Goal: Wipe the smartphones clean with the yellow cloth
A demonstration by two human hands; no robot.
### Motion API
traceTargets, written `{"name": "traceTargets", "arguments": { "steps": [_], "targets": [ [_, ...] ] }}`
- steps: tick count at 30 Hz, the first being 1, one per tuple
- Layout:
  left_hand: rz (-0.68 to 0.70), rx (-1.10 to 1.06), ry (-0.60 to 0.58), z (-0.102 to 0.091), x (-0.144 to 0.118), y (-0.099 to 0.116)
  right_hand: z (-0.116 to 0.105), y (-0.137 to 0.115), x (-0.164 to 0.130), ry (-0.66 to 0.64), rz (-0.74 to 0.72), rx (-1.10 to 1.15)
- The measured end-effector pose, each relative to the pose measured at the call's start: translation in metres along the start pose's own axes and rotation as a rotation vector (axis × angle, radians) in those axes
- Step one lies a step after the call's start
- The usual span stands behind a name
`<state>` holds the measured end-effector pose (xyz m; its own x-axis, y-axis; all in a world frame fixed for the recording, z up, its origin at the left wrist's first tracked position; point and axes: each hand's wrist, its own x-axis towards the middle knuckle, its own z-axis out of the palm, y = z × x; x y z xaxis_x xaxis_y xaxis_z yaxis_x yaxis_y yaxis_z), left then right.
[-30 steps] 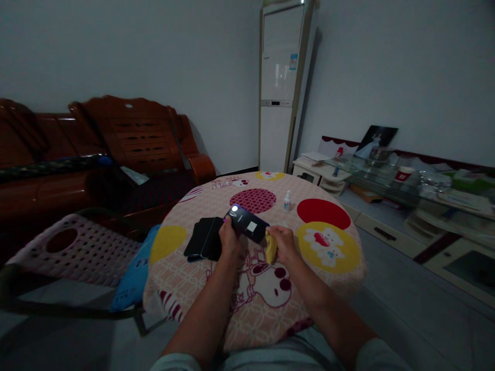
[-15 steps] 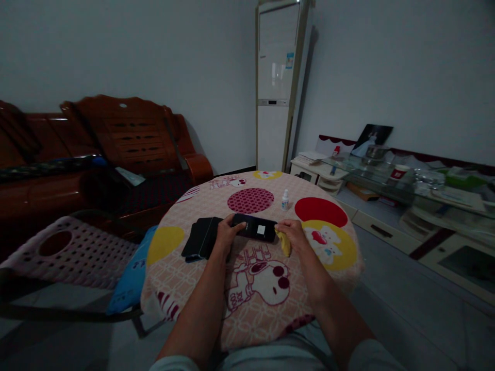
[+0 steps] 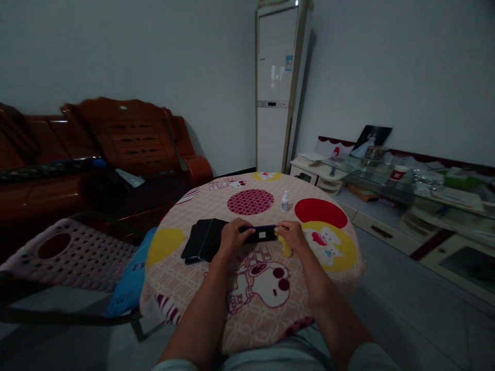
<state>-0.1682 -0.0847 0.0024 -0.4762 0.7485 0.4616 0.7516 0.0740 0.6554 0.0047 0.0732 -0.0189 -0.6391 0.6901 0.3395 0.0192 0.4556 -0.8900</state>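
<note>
A flat black phone-sized device [image 3: 268, 236] with a small white label is held level above the round table [image 3: 185, 288], tipped so that a narrow face shows. My left hand [image 3: 234, 237] is closed on its left end, thumb along the near side. At the other end, my right hand [image 3: 292, 235] pinches a yellow cloth [image 3: 286, 249] against the device; part of the cloth hangs below the fingers. Left of my left hand lies a black folding case [image 3: 203, 239], partly covered by that hand. A small white bottle [image 3: 285, 202] stands upright beyond my right hand.
A patterned cloth covers the table. To the left are a woven chair [image 3: 81, 252] with a blue cushion [image 3: 135, 278] and a wooden sofa [image 3: 127, 134]. A glass-topped cabinet [image 3: 379, 178] with a cup and papers runs along the right; an air conditioner [image 3: 273, 77] stands behind.
The device has tilted, its broad labelled face now foreshortened. My left hand has shifted slightly right along it, and the right hand with the yellow cloth stays at its right end.
</note>
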Motion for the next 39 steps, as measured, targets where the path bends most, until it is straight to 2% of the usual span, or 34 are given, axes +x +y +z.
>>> {"name": "traceTargets", "arguments": {
  "steps": [4, 7, 10, 19, 26, 34, 39],
  "targets": [
    [0.075, 0.271, -0.082, 0.000, -0.003, 0.011, 0.001, -0.001, -0.001, 0.001, -0.040, -0.044],
    [0.115, 0.355, -0.135, 0.004, -0.005, 0.016, 0.003, -0.001, -0.001, 0.015, -0.061, -0.043],
    [0.093, 0.406, -0.144, 0.008, -0.006, 0.017, 0.006, -0.002, -0.002, 0.049, -0.079, -0.018],
    [0.051, 0.389, -0.084, 0.012, -0.007, 0.016, 0.016, -0.010, -0.007, 0.170, -0.273, -0.045],
    [0.030, 0.334, 0.026, 0.014, -0.007, 0.014, 0.019, -0.004, -0.005, 0.178, -0.192, -0.078],
    [0.020, 0.279, 0.021, 0.014, -0.007, 0.016, 0.024, -0.009, -0.009, 0.265, -0.258, -0.036],
    [-0.006, 0.209, 0.074, 0.013, -0.009, 0.016, 0.025, -0.009, -0.009, 0.261, -0.226, -0.029]
  ]
}}
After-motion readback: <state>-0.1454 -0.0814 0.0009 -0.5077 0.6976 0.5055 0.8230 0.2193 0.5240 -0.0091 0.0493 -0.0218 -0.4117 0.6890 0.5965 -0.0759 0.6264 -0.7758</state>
